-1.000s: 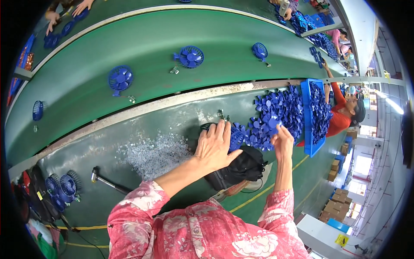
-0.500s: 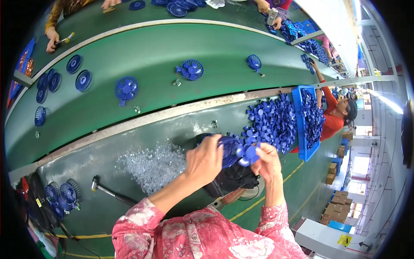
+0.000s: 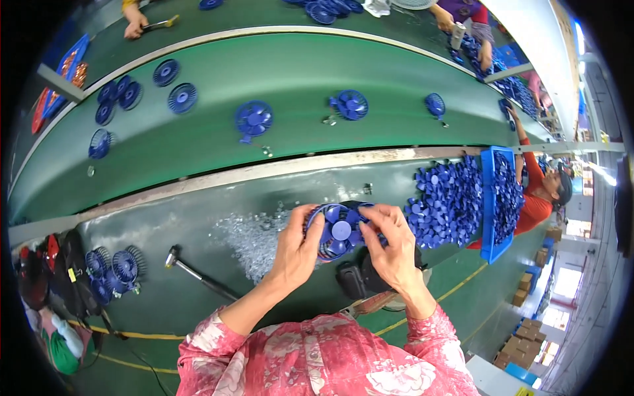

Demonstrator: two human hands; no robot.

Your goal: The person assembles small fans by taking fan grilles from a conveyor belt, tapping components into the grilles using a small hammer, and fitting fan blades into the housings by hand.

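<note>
A small blue fan housing [image 3: 312,225] is up in front of me, with a blue fan blade [image 3: 341,230] lying inside its round rim. My left hand [image 3: 297,247] is closed round the left side of the housing, thumb at the rim. On the opposite side my right hand [image 3: 394,251] has its bent fingers and thumb at the rim and blade edge; its fingertips are partly hidden. Behind my left hand lies a heap of small clear plastic pieces [image 3: 251,241]. Loose blue fan blades [image 3: 446,201] are piled beyond my right hand.
A hammer [image 3: 198,274] rests left of my arms, near several blue fans [image 3: 124,266]. A black object [image 3: 350,280] is below my hands. A blue crate [image 3: 487,211] of blades stands right, beside a co-worker in orange [image 3: 535,211]. Fans [image 3: 254,119] lie along the green belt [image 3: 297,59].
The fan blade in my right hand has gone from beside the housing into it. The housing has turned so its open front shows. The whole view has shifted, moving the bench things rightward.
</note>
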